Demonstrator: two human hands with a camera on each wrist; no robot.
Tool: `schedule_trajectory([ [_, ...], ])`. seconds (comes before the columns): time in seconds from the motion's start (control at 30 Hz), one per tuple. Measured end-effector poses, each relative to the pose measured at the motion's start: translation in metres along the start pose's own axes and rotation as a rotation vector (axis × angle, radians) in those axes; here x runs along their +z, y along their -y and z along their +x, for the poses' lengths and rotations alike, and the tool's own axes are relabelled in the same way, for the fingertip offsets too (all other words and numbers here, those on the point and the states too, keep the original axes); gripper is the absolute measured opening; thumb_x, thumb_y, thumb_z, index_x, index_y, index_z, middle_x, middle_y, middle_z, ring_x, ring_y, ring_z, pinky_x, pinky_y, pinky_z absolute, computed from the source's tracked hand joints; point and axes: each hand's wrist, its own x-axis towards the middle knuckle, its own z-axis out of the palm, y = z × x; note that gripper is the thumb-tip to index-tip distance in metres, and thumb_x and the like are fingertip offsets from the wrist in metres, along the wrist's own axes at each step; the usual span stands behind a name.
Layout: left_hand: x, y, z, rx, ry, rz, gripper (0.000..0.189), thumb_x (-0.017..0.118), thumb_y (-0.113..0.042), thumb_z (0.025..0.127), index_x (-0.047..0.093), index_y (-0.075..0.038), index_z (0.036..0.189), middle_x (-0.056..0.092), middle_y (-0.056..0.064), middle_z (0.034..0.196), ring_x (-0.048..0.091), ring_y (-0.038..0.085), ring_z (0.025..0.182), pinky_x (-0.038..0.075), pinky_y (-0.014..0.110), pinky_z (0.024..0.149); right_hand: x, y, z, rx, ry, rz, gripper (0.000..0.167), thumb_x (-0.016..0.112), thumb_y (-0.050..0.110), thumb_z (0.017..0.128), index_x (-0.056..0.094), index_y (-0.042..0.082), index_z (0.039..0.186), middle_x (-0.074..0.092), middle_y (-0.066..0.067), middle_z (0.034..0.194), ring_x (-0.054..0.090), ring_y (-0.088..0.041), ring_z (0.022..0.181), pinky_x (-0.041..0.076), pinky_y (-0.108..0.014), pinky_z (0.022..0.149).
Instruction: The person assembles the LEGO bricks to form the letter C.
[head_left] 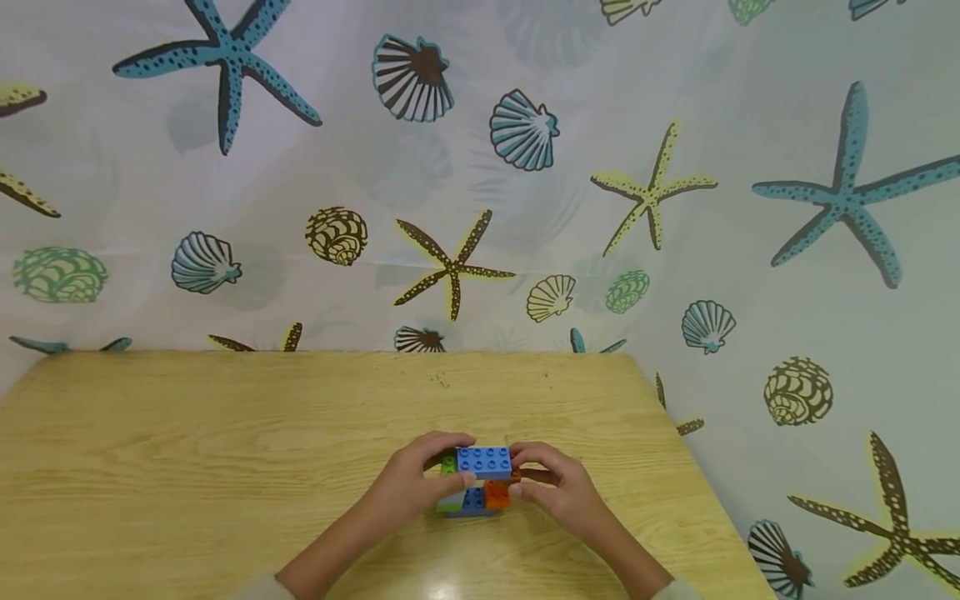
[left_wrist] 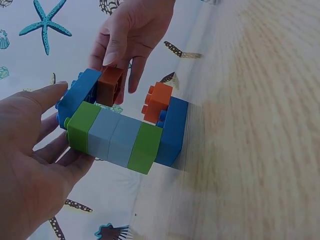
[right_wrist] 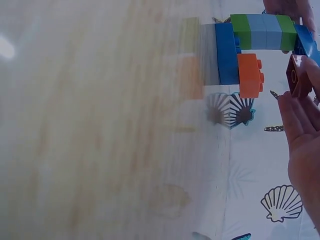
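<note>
A C-shaped structure of toy building bricks stands on the table. Its lower blue brick (left_wrist: 173,131) carries an orange brick (left_wrist: 159,101) at the right end. At the left rises a column of green and light blue bricks (left_wrist: 114,135), topped by an upper blue brick (head_left: 483,462). My left hand (head_left: 408,483) grips the structure's top left, thumb in front and fingers behind. My right hand (head_left: 562,490) pinches a reddish-brown brick (left_wrist: 108,86) at the right end of the upper blue brick, above the orange one. A gap shows between the brown and orange bricks.
The wooden table (head_left: 225,450) extends to the left and behind the structure. A pale cloth (head_left: 480,192) printed with starfish and shells hangs along the table's back and right edges.
</note>
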Motion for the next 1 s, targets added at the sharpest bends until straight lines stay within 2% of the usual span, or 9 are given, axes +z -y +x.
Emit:
schedule_trajectory([
  [0.13,0.0,0.003,-0.006,0.007,-0.05,-0.043,0.047,0.078,-0.035,0.089,0.063,-0.026,0.132,0.06,-0.001,0.137,0.058,0.023,0.127,0.044,0.049,0.112,-0.001,-0.002,-0.001,-0.04,0.001,0.031,0.022,0.071,0.008,0.094,0.065,0.006,0.115,0.057,-0.016,0.138,0.057,-0.01,0.128,0.053,-0.032,0.102],
  [0.3,-0.004,0.008,-0.015,-0.013,-0.12,-0.053,0.039,0.08,-0.024,0.088,0.067,-0.021,0.125,0.065,-0.002,0.127,0.061,0.021,0.123,0.047,0.045,0.109,-0.001,-0.003,-0.001,-0.05,0.004,0.059,0.023,0.071,0.006,0.093,0.065,0.005,0.115,0.057,-0.018,0.135,0.059,-0.011,0.125,0.053,-0.031,0.1],
  [0.4,-0.006,0.012,-0.018,0.013,-0.102,-0.032,0.031,0.078,-0.019,0.089,0.069,-0.019,0.119,0.066,0.0,0.124,0.061,0.021,0.121,0.048,0.044,0.108,-0.001,-0.003,-0.002,-0.049,0.004,0.06,0.023,0.071,0.006,0.093,0.066,0.004,0.115,0.058,-0.019,0.134,0.06,-0.01,0.124,0.054,-0.031,0.1],
  [0.53,-0.006,0.016,-0.019,0.049,-0.063,-0.002,0.028,0.077,-0.019,0.09,0.07,-0.021,0.117,0.066,-0.001,0.124,0.061,0.021,0.122,0.049,0.043,0.107,-0.001,-0.005,-0.002,-0.062,-0.001,0.058,0.022,0.07,0.005,0.093,0.066,0.003,0.114,0.058,-0.02,0.133,0.06,-0.011,0.123,0.053,-0.031,0.1],
  [0.83,-0.005,0.018,-0.018,0.076,-0.051,0.002,0.023,0.075,-0.013,0.091,0.07,-0.022,0.111,0.064,0.0,0.125,0.06,0.024,0.124,0.049,0.042,0.106,-0.001,-0.006,-0.001,-0.047,-0.009,0.051,0.02,0.071,0.007,0.093,0.067,0.004,0.112,0.059,-0.018,0.131,0.06,-0.01,0.122,0.052,-0.032,0.102],
  [1.0,-0.005,0.019,-0.016,0.063,-0.058,-0.003,0.023,0.075,-0.014,0.091,0.071,-0.024,0.11,0.065,-0.002,0.123,0.061,0.021,0.121,0.051,0.039,0.105,-0.001,-0.002,-0.001,-0.014,-0.017,0.062,0.02,0.071,0.009,0.094,0.067,0.004,0.113,0.059,-0.017,0.132,0.061,-0.011,0.121,0.053,-0.03,0.101],
])
